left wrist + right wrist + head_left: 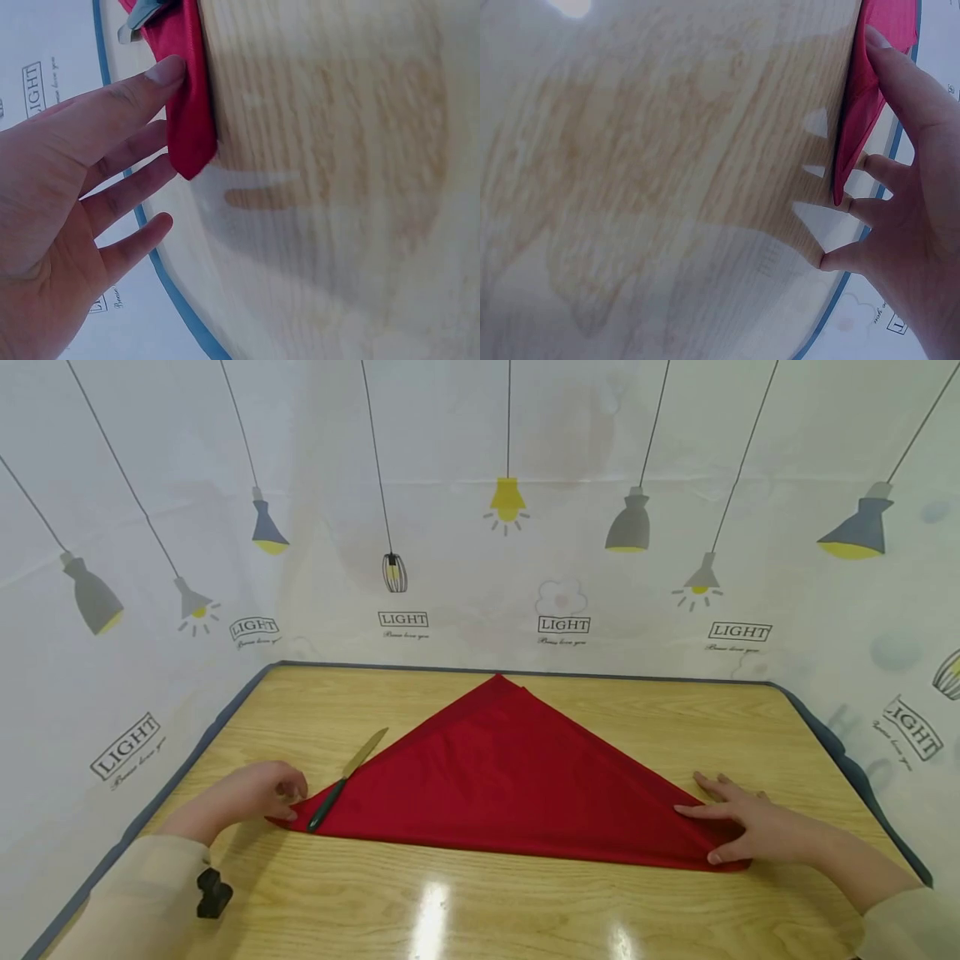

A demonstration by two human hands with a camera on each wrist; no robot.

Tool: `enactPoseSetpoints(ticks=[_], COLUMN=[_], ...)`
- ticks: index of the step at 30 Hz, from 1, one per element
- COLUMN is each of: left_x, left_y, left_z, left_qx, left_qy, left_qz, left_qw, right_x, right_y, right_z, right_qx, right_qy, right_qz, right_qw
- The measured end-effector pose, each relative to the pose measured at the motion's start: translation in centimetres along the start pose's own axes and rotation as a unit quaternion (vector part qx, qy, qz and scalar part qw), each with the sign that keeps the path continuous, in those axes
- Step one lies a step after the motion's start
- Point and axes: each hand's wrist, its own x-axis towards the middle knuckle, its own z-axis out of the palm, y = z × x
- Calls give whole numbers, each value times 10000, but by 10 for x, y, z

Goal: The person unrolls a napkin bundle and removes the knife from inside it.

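Red cloth napkin [517, 777] folded into a triangle on the wooden table [525, 910], apex at 12 o'clock, long edge toward 6. At its 9 o'clock corner, left hand [251, 793] with fingers mostly straight, fingertips [166, 71] touching the cloth tip, gripping nothing; table knife [347, 778] lying just beside, handle on the cloth. At the 3 o'clock corner, right hand [738, 827] spread flat, pressing the napkin down.

We counted one red cloth [510, 777], folded into a triangle, and one table knife [347, 779] on one wooden table [525, 910]. Two hands were in view, one left hand [255, 792] and one right hand [742, 825]. One small black clip [213, 893] showed too.
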Motion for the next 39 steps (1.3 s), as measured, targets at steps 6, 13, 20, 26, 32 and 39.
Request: enactPoseSetpoints(ticks=[6,13,20,26,32,39], left_x=[9,24,39,50,61,65], left_y=[5,9,13,13,16,17], left_z=[-5,-5,-9,-9,-9,-10], left_qx=[114,192,68,16,-206,-470], left_qy=[-5,14,-6,-73,-200,-349], left_qz=[-187,-93,65,42,83,141], left_qw=[9998,9998,10000,10000,9996,9982], right_x=[0,-1,-1,-1,-2,-2], right_y=[1,2,-1,1,3,4], right_z=[0,-1,-1,-1,-1,-1], right_qx=[29,63,53,-4,54,119], right_qy=[-8,4,-20,15,32,-12], right_qz=[2,59,56,34,-54,-37], right_qw=[10000,10000,10000,10000,10000,9999])
